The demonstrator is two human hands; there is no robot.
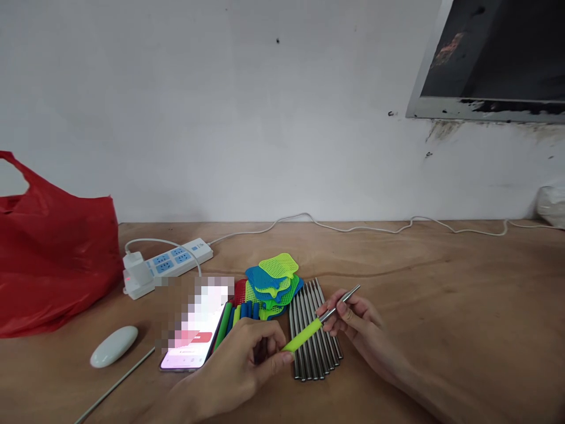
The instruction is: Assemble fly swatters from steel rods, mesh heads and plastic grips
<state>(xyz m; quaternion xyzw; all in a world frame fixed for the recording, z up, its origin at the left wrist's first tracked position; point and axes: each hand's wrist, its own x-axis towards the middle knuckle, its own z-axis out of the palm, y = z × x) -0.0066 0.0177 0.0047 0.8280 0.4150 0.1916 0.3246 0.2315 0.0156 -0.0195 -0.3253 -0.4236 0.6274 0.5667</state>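
Between my hands a metal rod [351,292] runs into a yellow-green tubular grip [304,335], slanting up to the right. My left hand [247,353] pinches the grip's lower end, and my right hand [353,318] has thumb and fingers closed on the rod above it. Under them several bare metal rods [309,359] lie side by side on the wooden table. Behind these is a pile of perforated fly swatter heads [279,266] in yellow-green, blue, green and red. More green, blue and yellow-green grips [223,324] lie beyond my left hand, which partly hides them.
A lit phone [189,347] lies left of the grips. Further left are a white computer mouse [113,346], a white power strip [176,262] with a charger plugged in, and a red plastic bag [57,253]. A thin white cable [353,228] runs along the wall.
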